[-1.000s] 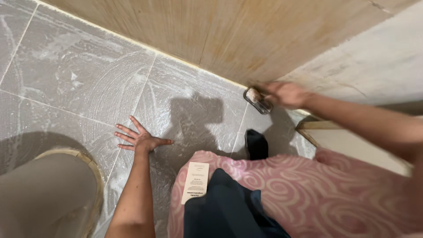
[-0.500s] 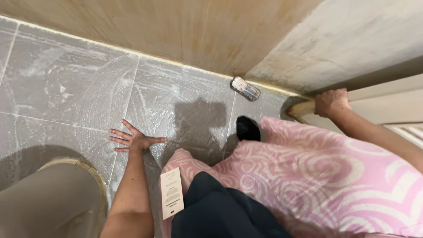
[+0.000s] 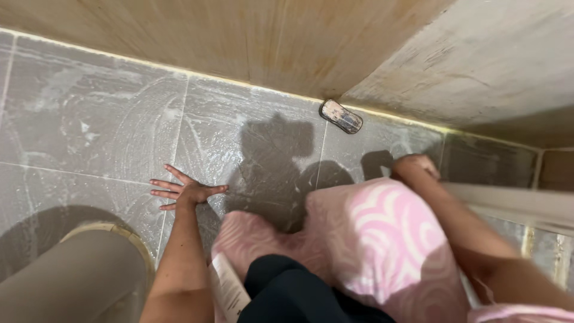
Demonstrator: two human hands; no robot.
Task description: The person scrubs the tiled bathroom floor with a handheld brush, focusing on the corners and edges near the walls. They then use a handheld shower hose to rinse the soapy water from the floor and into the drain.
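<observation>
My left hand (image 3: 188, 191) lies flat on the wet, soapy grey floor tile (image 3: 107, 119), fingers spread and holding nothing. My right hand (image 3: 415, 166) is blurred and curled, low over the floor at the near end of a white door edge (image 3: 514, 203). I cannot tell whether it grips anything. A small scrubbing brush (image 3: 341, 116) lies by itself on the floor against the base of the beige wall (image 3: 239, 36), about a hand's length beyond my right hand. My knees in pink patterned cloth (image 3: 371, 239) sit between the two arms.
A round beige container (image 3: 72, 275) stands at the lower left beside my left forearm. The wall meets a grey concrete side wall (image 3: 478, 66) in the corner at the upper right. A paper tag (image 3: 227, 287) hangs from dark cloth at the bottom.
My right hand let go of the brush a second ago, went to the door edge, and has now dropped lower toward the floor. The brush stays by the wall. My left hand has not moved.
</observation>
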